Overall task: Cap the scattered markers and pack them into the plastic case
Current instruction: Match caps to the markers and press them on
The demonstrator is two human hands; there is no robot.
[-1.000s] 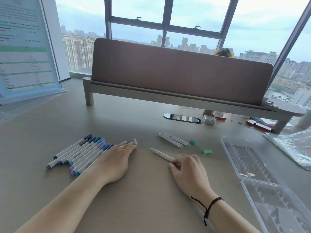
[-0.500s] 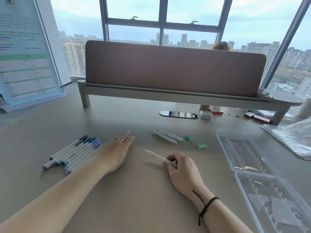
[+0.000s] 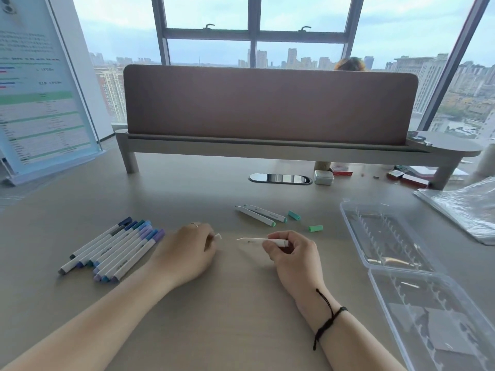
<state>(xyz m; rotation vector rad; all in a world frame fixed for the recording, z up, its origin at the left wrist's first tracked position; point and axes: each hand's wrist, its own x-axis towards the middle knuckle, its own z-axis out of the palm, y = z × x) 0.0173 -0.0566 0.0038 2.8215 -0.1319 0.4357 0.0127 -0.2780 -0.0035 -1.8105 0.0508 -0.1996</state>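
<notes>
My right hand (image 3: 293, 253) grips a white uncapped marker (image 3: 257, 240) just above the table, its tip pointing left. A short gap to the left, my left hand (image 3: 187, 250) pinches a small white cap (image 3: 217, 236) in its curled fingers. Several capped blue and purple markers (image 3: 115, 249) lie side by side at the left. Two uncapped white markers with green ends (image 3: 258, 215) lie behind my hands, with two loose green caps (image 3: 294, 215) (image 3: 315, 228) beside them. The clear plastic case (image 3: 356, 245) lies open at the right, its lid (image 3: 396, 322) nearer me.
A brown divider panel on a raised grey shelf (image 3: 267, 149) crosses the table's far side. Under it are a cable slot (image 3: 280, 179), a small white box (image 3: 324, 177) and red packets. A crinkled plastic bag (image 3: 466, 207) lies far right. A printed board (image 3: 40, 89) stands at the left.
My right hand has lifted the white marker off the table. My left hand, flat beside the blue markers before, has curled round the small white cap and moved toward the marker's tip.
</notes>
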